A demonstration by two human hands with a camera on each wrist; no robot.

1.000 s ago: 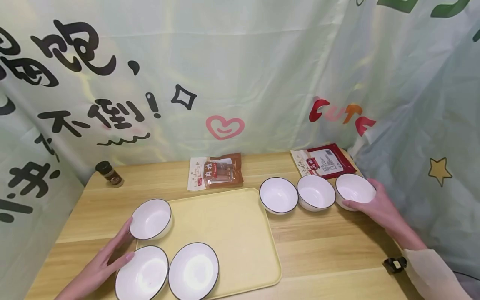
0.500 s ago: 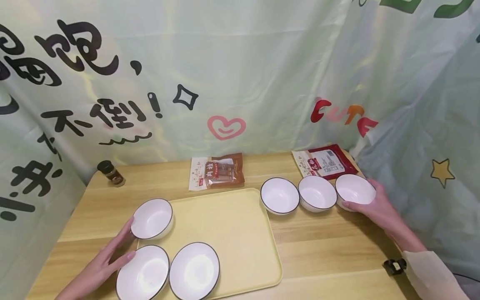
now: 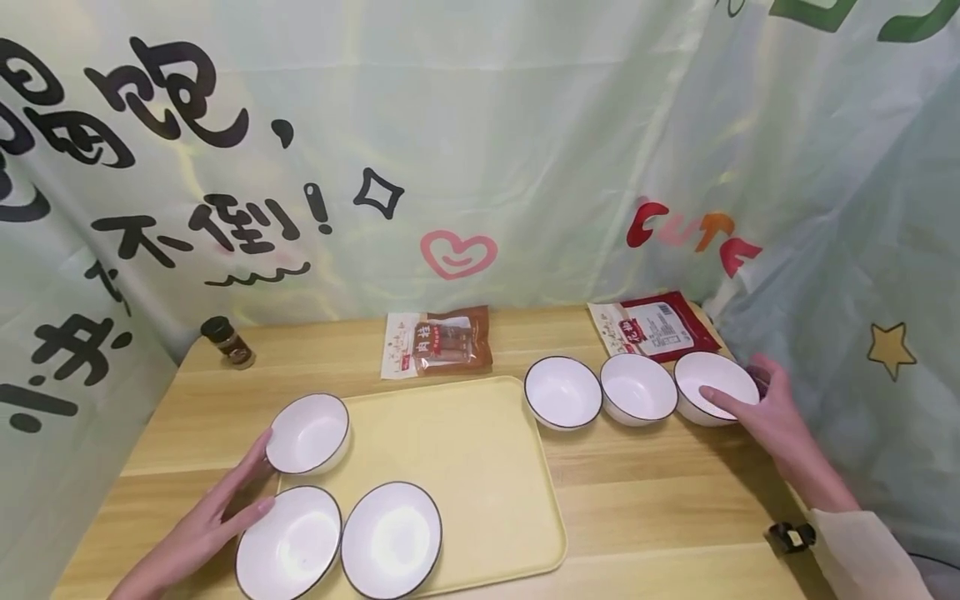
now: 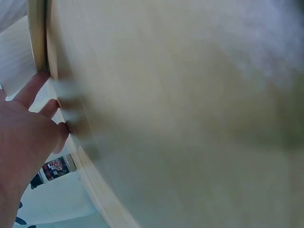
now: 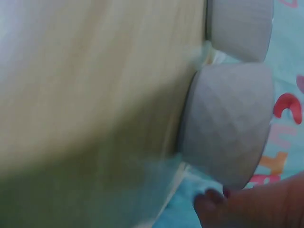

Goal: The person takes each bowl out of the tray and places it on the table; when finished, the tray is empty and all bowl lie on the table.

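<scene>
Six white bowls with dark rims are in the head view. My left hand [image 3: 206, 521] lies beside the left pair, its fingers along the rear bowl [image 3: 308, 433] and its thumb over the rim of the front bowl [image 3: 288, 542]. Another bowl [image 3: 392, 540] stands right of the front one. At the far right, my right hand [image 3: 780, 425] has its thumb over the rim of the end bowl [image 3: 716, 386]. Its fingers, loosely bent, sit apart from that bowl's outer wall in the right wrist view. Two more bowls, a middle bowl [image 3: 638, 388] and an inner bowl [image 3: 562, 392], continue that row.
A yellow tray [image 3: 480, 467] lies under the left bowls. Behind stand a dark-capped spice jar [image 3: 228, 342], a brown spice packet [image 3: 438, 342] and a red packet [image 3: 654, 327]. A small black object [image 3: 791, 537] lies by the right sleeve. Printed curtain [image 3: 525, 150] surrounds the table.
My right hand has loosened from the end bowl, its fingers shifting right and its thumb sliding over the rim. The left hand keeps its place; the view has shifted slightly.
</scene>
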